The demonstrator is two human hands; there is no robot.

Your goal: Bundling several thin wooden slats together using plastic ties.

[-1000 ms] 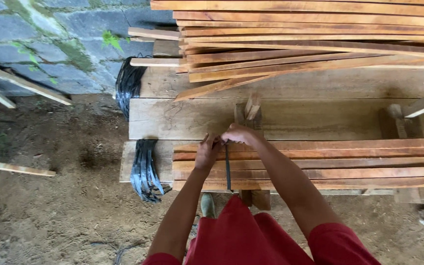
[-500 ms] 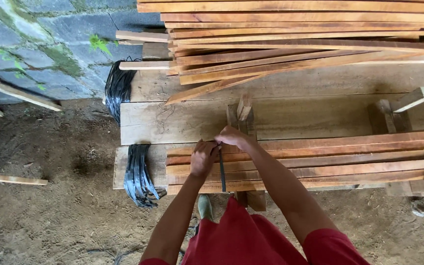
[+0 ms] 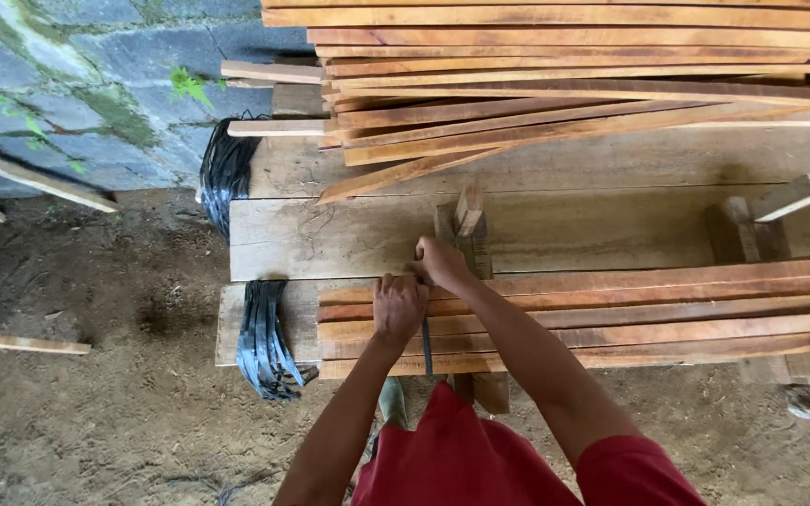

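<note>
Left hand: fingers curled tight on the top end of the dark strap, resting on the near stack of slats.
Right hand: closed in a fist just past the left hand, at the far edge of that stack; what it grips, cannot tell.
Dark strap: thin, runs from the hands down over the near side of the slats, toward the red shirt.
Near stack of slats: long reddish wood strips, lying flat, side by side, reaching off to the right.
Wide plank: pale bench top under the slats.
Strap bundle: dark loops hanging over the left end of the bench, near the left hand.
Second strap bundle: farther away, left, beside the stone wall.
Far pile of slats: many strips, well apart from the hands.
Ground: brown dirt, left and near.
</note>
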